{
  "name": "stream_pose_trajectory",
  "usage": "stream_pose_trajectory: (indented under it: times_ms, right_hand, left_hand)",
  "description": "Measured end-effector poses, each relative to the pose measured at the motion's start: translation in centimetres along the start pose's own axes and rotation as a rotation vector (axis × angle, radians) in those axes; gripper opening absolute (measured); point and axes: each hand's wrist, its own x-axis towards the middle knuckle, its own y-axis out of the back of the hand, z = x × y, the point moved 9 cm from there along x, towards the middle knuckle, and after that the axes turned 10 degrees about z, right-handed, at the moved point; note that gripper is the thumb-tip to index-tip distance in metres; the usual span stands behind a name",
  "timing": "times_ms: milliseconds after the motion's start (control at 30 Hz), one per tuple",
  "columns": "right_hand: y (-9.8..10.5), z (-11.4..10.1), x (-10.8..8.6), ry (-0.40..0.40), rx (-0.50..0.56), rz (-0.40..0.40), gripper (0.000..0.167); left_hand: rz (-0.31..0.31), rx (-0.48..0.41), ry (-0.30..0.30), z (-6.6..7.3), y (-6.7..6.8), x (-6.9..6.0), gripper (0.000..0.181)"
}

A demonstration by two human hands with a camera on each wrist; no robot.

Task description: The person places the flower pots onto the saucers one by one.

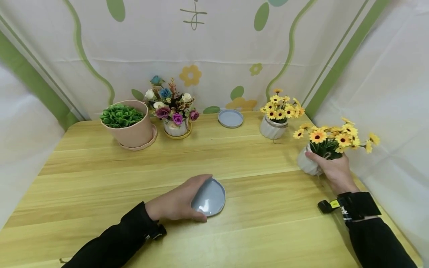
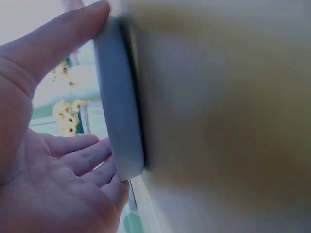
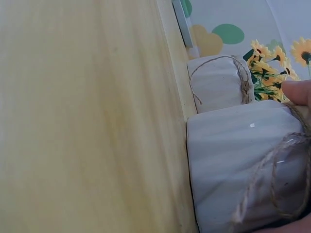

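My left hand (image 1: 177,201) spans a blue-grey saucer (image 1: 210,198) on the wooden table, thumb at its near edge and fingers at its far edge. In the left wrist view the thumb and fingers meet the rim of the saucer (image 2: 119,102) from opposite sides. At the table's right side, my right hand (image 1: 336,171) grips a white ribbed flowerpot (image 1: 306,162) holding yellow daisies (image 1: 335,137). Twine is tied around that flowerpot (image 3: 238,165). Its base is close to the tabletop; whether it touches, I cannot tell.
A second white pot of yellow daisies (image 1: 274,128) stands just behind the held one. Another blue-grey saucer (image 1: 230,118) lies at the back. Further left are a pot of mixed flowers (image 1: 175,128) on a yellow saucer and a pink pot (image 1: 135,132) with a green succulent.
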Motion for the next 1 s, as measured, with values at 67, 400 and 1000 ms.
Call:
stream_pose_trajectory:
  times_ms: [67, 400, 1000]
  right_hand:
    - [0.0, -0.1, 0.0, 0.003, -0.001, -0.001, 0.084]
    - [0.4, -0.3, -0.3, 0.017, -0.016, 0.020, 0.089]
    - [-2.1, -1.0, -1.1, 0.067, -0.019, -0.019, 0.081]
  left_hand:
    - [0.004, 0.001, -0.008, 0.1, 0.0, -0.4, 0.120]
    - [-0.015, -0.015, -0.073, -1.1, 1.4, -0.5, 0.110]
    - [-0.001, -0.071, -0.060, -1.9, 1.6, -0.8, 0.106]
